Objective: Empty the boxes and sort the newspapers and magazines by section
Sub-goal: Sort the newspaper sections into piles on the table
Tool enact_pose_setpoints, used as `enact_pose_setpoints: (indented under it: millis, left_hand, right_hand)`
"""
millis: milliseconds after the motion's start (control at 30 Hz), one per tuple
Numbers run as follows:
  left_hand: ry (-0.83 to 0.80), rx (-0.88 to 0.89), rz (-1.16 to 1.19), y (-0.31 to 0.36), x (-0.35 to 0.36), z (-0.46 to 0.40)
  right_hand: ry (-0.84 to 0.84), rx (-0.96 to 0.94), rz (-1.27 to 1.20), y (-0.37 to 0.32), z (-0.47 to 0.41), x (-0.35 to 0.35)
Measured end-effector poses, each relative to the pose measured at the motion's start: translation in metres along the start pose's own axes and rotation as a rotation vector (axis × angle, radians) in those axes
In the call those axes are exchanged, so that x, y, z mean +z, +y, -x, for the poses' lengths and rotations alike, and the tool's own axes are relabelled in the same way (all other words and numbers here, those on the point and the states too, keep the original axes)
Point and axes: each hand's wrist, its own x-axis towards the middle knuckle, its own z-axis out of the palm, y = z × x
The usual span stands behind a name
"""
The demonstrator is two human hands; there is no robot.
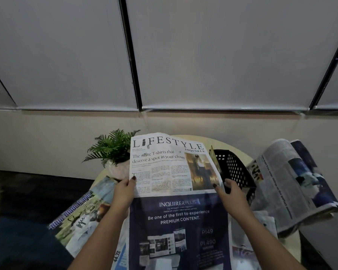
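A newspaper headed "LIFESTYLE" is held up over a round pale table; its lower half is a dark blue advert. My left hand grips its left edge, thumb on the page. My right hand holds its right edge, fingers behind the sheet. To the right of the paper a black perforated box lies tipped on the table. A magazine with "Blue Blade Farm" on its cover lies at the left. A folded newspaper stack sits at the right.
A potted fern in a white pot stands at the table's far left, partly behind the newspaper. More papers lie under the held sheet. Pale roller blinds and a beige wall close off the far side. Dark floor lies to the left.
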Motion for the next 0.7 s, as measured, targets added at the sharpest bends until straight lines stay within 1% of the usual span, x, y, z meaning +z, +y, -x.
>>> enact_pose_setpoints:
  millis: [67, 133, 200, 267, 300, 333, 433, 500, 600, 700]
  left_hand:
    - [0.005, -0.003, -0.009, 0.000, 0.001, 0.000]
    - [0.005, -0.011, -0.009, 0.001, 0.001, 0.001]
    - [-0.004, -0.013, -0.012, 0.000, -0.001, 0.000]
    - [-0.015, -0.011, -0.011, -0.002, -0.003, 0.000]
    - [-0.018, -0.012, -0.019, -0.003, -0.005, 0.000]
    - [-0.019, -0.013, -0.030, -0.005, -0.006, -0.001]
    - [-0.016, -0.023, -0.039, -0.008, -0.009, 0.000]
    - [-0.039, -0.035, -0.030, -0.008, -0.011, 0.000]
    - [-0.103, -0.086, -0.006, -0.009, -0.019, -0.001]
    - [-0.119, -0.078, -0.041, 0.000, -0.026, -0.004]
  right_hand:
    - [-0.002, 0.032, -0.043, -0.001, -0.004, -0.001]
    - [0.035, 0.035, -0.015, -0.003, -0.006, 0.001]
    - [0.206, 0.027, 0.041, -0.004, -0.004, 0.004]
    - [0.385, 0.025, -0.006, -0.004, 0.002, 0.009]
    - [0.399, 0.044, -0.041, -0.001, 0.002, 0.012]
    - [0.352, 0.087, -0.071, 0.002, 0.001, 0.015]
    - [0.079, 0.242, -0.219, 0.007, -0.003, 0.021]
    - [-0.029, 0.319, -0.297, 0.008, -0.003, 0.022]
    - [-0.072, 0.344, -0.407, 0.008, -0.003, 0.022]
    - [-0.038, 0.292, -0.450, -0.006, -0.002, 0.011]
